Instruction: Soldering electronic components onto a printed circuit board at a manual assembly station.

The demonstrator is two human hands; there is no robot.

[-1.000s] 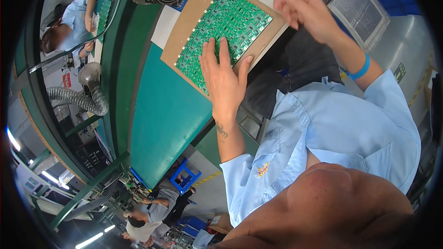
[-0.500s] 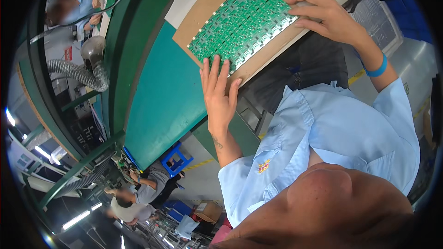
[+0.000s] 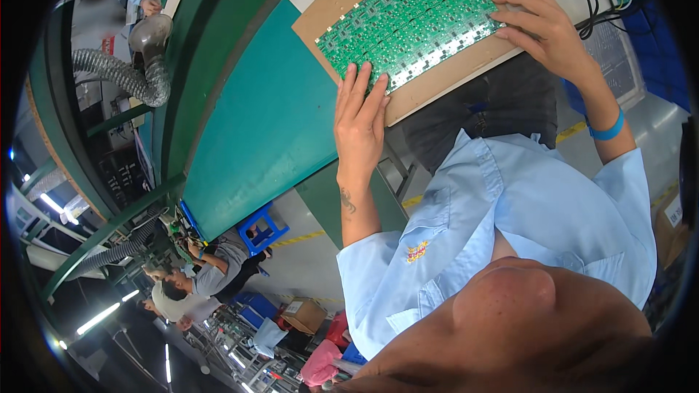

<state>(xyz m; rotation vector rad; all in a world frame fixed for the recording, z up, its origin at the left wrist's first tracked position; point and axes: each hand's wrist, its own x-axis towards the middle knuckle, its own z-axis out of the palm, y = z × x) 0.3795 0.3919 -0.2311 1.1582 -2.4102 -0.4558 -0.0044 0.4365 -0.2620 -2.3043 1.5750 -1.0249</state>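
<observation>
Green PCB panel (image 3: 411, 25) sits on cardboard sheet (image 3: 437, 80). Left hand (image 3: 360, 120) flat, fingers together, pins its near edge; right hand (image 3: 542, 29) spread, steadies far end, likely squaring it.

Bright even workshop light, soft shadows, strong fisheye bending at black rim, blurred near foreground
</observation>
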